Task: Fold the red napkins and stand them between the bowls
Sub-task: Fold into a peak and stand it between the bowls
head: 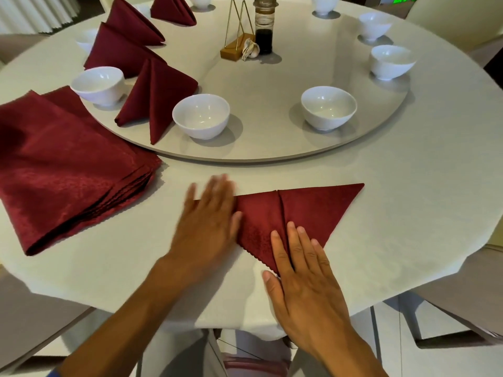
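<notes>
2 flat, straight-fingered hands, left [209,216] and right [302,270], on the folded red napkin [307,210]; no legible writing.

Far beyond the hands, mid-table, a dark sauce bottle [264,28] stands just right of a gold wire stand [236,39] on its wooden base; garlic bulb [250,49] between them; chair [462,303] to the right.

You are in a restaurant dining room: a round counter [408,186] under a pale cloth carries a turntable [272,148] ringed with white bowls [201,115], folded red napkins [158,96], a sauce bottle [263,25] and a menu stand [235,36] at its centre.
</notes>
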A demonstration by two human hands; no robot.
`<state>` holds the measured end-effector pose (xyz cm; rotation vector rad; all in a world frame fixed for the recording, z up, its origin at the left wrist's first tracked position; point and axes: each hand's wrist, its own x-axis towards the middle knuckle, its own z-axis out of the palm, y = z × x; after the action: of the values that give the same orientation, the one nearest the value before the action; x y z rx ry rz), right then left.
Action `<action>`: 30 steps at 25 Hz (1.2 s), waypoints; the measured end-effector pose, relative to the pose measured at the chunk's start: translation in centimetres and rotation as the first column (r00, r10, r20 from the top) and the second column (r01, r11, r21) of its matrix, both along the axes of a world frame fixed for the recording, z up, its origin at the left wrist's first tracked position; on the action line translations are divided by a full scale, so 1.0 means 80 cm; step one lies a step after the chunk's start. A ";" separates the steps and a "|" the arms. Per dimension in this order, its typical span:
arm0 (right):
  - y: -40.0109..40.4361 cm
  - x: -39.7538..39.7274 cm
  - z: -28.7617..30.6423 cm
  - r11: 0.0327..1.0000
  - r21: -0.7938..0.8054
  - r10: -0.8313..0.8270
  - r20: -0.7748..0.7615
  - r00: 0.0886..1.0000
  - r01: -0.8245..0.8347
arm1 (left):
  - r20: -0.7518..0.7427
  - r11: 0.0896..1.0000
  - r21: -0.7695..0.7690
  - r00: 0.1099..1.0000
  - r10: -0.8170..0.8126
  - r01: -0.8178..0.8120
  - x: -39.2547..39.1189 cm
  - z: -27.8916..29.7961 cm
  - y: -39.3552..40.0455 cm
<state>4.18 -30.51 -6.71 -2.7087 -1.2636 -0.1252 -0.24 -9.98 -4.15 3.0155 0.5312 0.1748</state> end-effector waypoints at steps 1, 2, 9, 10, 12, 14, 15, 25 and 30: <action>-0.001 0.000 0.000 1.000 -0.003 0.001 0.004 1.000 -0.001 | 0.022 0.995 -0.014 0.994 -0.102 0.103 0.012 -0.001 -0.021; -0.001 0.001 0.001 1.000 -0.002 0.002 0.005 1.000 -0.002 | 0.016 0.985 -0.041 0.986 -0.167 0.168 0.021 -0.007 -0.039; 0.001 0.000 0.004 1.000 0.014 -0.013 -0.040 0.999 0.014 | -0.042 1.000 -0.002 0.999 0.018 -0.018 0.008 -0.001 0.006; 0.001 0.000 0.005 1.000 0.016 -0.010 -0.045 0.999 0.011 | 0.003 0.999 -0.007 0.999 -0.038 0.038 0.016 0.006 -0.004; 0.000 -0.001 0.002 0.999 0.033 0.018 -0.035 0.999 -0.017 | 0.044 0.981 -0.079 0.984 -0.171 0.174 0.029 0.004 -0.036; -0.004 -0.001 0.000 0.980 0.194 0.062 -0.098 0.993 -0.042 | 0.009 0.964 -0.142 0.974 -0.226 0.225 0.034 -0.008 -0.054; -0.010 0.002 0.006 0.927 0.374 0.051 -0.233 0.971 0.041 | -0.013 0.966 -0.137 0.974 -0.224 0.221 0.034 -0.014 -0.055; 0.003 0.118 0.036 0.992 -0.126 -0.033 -0.233 0.972 0.004 | 0.054 0.980 0.000 0.979 -0.199 0.199 0.032 -0.030 -0.053; -0.012 0.080 0.060 0.973 -0.200 -0.155 -0.181 0.971 0.117 | 0.068 0.982 -0.023 0.981 -0.183 0.185 0.033 -0.032 -0.054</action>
<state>10.57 -31.46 -1.89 -2.8798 -1.0831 0.2535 2.38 -14.28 -6.70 2.9961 0.2447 0.2505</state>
